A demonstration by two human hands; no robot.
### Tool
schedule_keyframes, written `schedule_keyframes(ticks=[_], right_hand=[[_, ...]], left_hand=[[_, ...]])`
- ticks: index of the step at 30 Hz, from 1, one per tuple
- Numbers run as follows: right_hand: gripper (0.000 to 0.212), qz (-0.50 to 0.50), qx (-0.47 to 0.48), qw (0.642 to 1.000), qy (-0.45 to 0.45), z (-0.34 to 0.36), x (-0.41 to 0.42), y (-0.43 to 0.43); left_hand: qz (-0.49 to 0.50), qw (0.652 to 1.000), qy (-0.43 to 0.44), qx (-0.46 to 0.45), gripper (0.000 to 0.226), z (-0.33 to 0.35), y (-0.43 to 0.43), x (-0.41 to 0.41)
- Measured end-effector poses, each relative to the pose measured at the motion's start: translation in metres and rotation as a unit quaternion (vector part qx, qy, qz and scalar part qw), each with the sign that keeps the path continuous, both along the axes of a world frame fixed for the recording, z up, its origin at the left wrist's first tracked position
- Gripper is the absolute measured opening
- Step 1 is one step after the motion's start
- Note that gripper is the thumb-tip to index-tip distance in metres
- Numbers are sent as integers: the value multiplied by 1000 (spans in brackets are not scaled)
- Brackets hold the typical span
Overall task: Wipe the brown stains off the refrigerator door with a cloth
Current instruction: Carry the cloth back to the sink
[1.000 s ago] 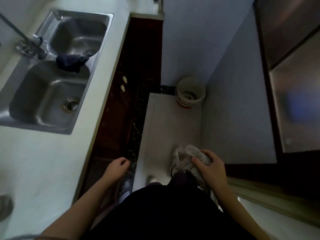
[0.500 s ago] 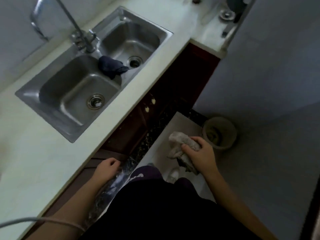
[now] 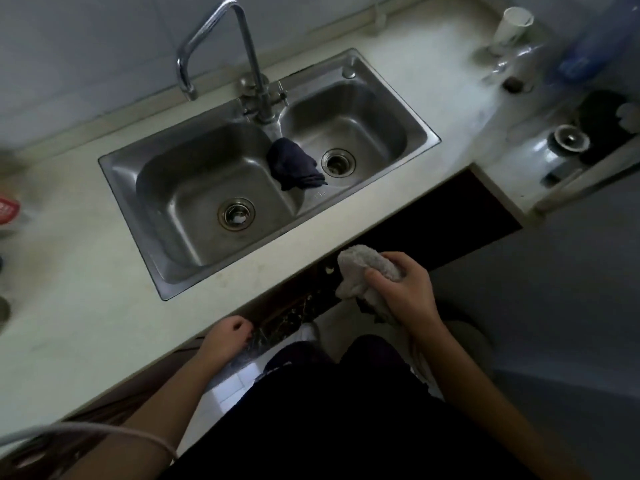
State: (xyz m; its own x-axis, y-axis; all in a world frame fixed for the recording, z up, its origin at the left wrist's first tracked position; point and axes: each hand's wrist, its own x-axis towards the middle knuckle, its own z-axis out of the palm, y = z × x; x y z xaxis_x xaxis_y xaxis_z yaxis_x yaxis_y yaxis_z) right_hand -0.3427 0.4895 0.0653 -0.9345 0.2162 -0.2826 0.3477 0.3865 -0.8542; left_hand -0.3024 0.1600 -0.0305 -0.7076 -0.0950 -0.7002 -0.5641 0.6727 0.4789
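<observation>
My right hand [image 3: 405, 292] grips a crumpled grey-white cloth [image 3: 363, 268], held in front of the counter edge, below the right basin of the steel double sink [image 3: 242, 261]. My left hand [image 3: 227, 339] is curled into a loose fist with nothing in it, resting by the counter's front edge. The grey panel [image 3: 571, 289] at the right may be the refrigerator's side. Its door and the brown stains are out of view.
A dark blue rag [image 3: 294, 164] hangs over the divider between the basins, under the tall faucet [image 3: 249, 57]. A white cup [image 3: 512, 26] and a metal strainer [image 3: 569, 138] sit on the counter at the far right. Dark cabinet doors [image 3: 433, 230] run below the counter.
My view has swung left from the refrigerator and floor bucket to the sink. My right hand has risen with the cloth toward the counter edge. The left hand stays near the edge.
</observation>
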Motion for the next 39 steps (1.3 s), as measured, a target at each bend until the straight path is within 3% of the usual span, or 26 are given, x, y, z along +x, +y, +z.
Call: schedule_keyframes(ticks=[7,16,21,24,29,39], right_hand=[[29,177,29,984,-2,-13,-106,-18],[47,452,154,876,63,-84,-201,-29],[59,478,232,824,196,-87,-201,-11],[50,473,217,820,240,-81,-196,2],[37,492,184,821,222,-82,-197,8],[35,484,206,824,211,-82,-192,4]], left_hand=[[82,996,-17,3,28,4,7,-6],[278,959,-55,5,25,-1,43,19],[316,947,-59,8,22,-3,70,15],[332,942,-46,7,22,0,84,7],[370,929,-28,8,22,3,106,-2],[403,914,-43,-14,24,13,112,39]])
